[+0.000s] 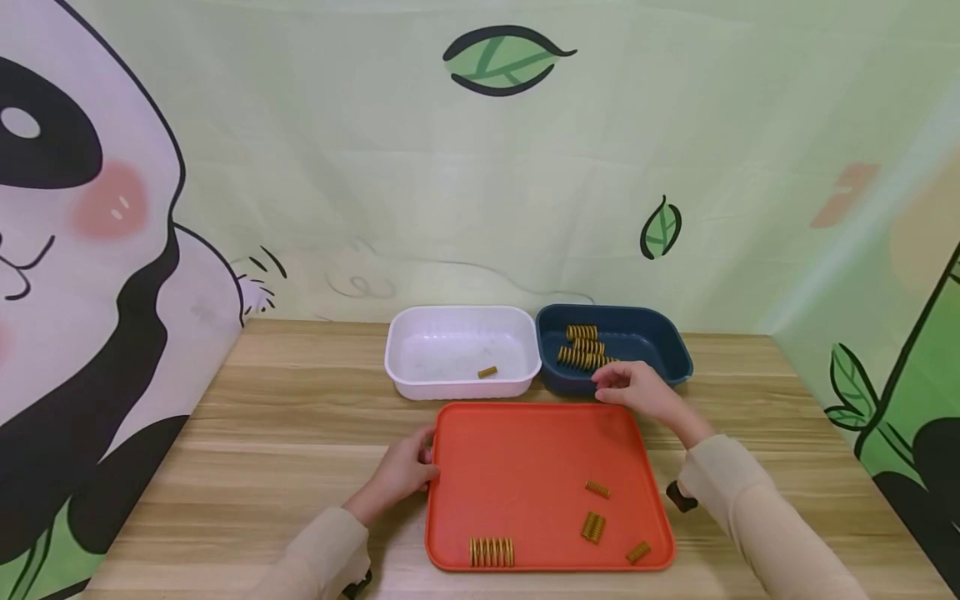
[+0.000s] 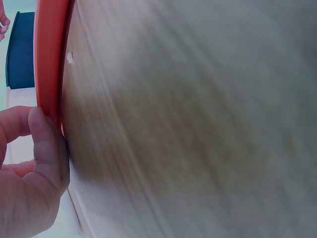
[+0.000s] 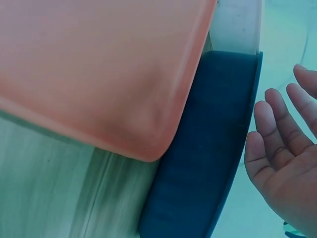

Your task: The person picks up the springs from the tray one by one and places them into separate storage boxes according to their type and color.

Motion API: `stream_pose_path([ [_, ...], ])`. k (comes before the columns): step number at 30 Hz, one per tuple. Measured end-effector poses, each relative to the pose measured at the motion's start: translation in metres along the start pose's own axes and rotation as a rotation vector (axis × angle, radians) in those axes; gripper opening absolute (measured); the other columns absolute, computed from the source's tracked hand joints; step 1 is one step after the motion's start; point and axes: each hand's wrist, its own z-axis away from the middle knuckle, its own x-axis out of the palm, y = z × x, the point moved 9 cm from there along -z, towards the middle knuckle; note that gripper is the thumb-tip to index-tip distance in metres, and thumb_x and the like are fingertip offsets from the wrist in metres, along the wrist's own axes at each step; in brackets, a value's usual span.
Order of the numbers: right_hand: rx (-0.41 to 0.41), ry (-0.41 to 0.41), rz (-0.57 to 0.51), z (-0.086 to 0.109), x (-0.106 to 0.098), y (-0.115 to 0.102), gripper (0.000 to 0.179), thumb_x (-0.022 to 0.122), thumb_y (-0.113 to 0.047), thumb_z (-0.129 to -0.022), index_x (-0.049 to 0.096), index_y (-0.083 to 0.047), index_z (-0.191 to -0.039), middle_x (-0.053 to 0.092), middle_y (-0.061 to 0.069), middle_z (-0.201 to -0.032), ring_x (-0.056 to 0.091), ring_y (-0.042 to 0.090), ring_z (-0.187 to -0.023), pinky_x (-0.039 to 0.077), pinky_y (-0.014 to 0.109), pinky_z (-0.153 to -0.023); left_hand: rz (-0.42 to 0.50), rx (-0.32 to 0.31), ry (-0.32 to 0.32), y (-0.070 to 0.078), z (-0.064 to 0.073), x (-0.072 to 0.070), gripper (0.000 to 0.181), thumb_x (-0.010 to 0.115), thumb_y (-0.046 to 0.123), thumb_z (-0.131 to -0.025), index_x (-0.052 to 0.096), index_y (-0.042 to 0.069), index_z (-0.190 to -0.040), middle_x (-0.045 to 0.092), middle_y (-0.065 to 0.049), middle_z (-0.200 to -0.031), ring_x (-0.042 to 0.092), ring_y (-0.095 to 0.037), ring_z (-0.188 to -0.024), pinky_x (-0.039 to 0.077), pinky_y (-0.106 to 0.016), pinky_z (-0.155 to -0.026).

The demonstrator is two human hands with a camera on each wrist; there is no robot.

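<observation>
An orange-red tray (image 1: 517,475) lies on the table with a large coil spring (image 1: 491,552) at its lower left and several smaller springs (image 1: 593,527) at its right. My left hand (image 1: 401,463) pinches the tray's left rim between thumb and fingers, seen closer in the left wrist view (image 2: 34,168). My right hand (image 1: 637,390) is over the front edge of the dark blue bin (image 1: 652,342), holding nothing, its fingers loosely bent and apart in the right wrist view. Inside that bin sit several large springs (image 1: 581,358), partly hidden behind the right hand.
A white bin (image 1: 420,387) stands left of the blue one, touching it, with one small spring (image 1: 487,372) inside. Both bins stand just behind the tray on the wooden table (image 1: 285,400). A printed cloth backdrop (image 1: 337,167) hangs behind and at the sides.
</observation>
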Motion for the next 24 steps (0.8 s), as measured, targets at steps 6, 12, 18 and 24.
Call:
stream_pose_path([
  [6, -0.004, -0.044, -0.044, 0.007, 0.009, -0.003, 0.028, 0.063, -0.010, -0.080, 0.060, 0.006, -0.102, 0.063, 0.015, -0.090, 0.056, 0.015, -0.078, 0.049, 0.020, -0.068, 0.008, 0.003, 0.000, 0.000, 0.000, 0.000, 0.061, 0.057, -0.010, -0.070, 0.043, -0.002, -0.128, 0.045, -0.004, -0.063, 0.042, -0.011, -0.045, 0.043, -0.022, -0.041],
  [12, -0.018, -0.072, -0.031, 0.013, 0.021, -0.003, 0.028, 0.064, -0.012, -0.079, 0.061, 0.006, -0.100, 0.063, 0.013, -0.089, 0.054, 0.013, -0.078, 0.048, 0.021, -0.069, 0.007, -0.006, -0.006, -0.001, 0.000, 0.001, 0.060, 0.058, -0.010, -0.071, 0.042, -0.002, -0.129, 0.045, -0.004, -0.065, 0.042, -0.011, -0.046, 0.043, -0.021, -0.041],
  [18, -0.028, -0.099, -0.008, 0.017, 0.031, -0.002, 0.025, 0.065, -0.011, -0.079, 0.062, 0.006, -0.098, 0.064, 0.010, -0.084, 0.053, 0.011, -0.073, 0.048, 0.022, -0.067, 0.008, -0.010, -0.014, -0.002, -0.001, 0.001, 0.060, 0.058, -0.009, -0.072, 0.041, -0.002, -0.129, 0.046, -0.004, -0.065, 0.042, -0.012, -0.047, 0.043, -0.021, -0.042],
  [24, -0.042, -0.145, -0.037, 0.021, 0.040, 0.000, 0.022, 0.065, -0.009, -0.078, 0.061, 0.006, -0.093, 0.062, 0.011, -0.077, 0.054, 0.015, -0.065, 0.048, 0.023, -0.060, 0.010, -0.013, -0.023, -0.002, -0.001, 0.002, 0.061, 0.058, -0.008, -0.072, 0.041, -0.001, -0.130, 0.046, -0.004, -0.066, 0.042, -0.012, -0.047, 0.043, -0.021, -0.042],
])
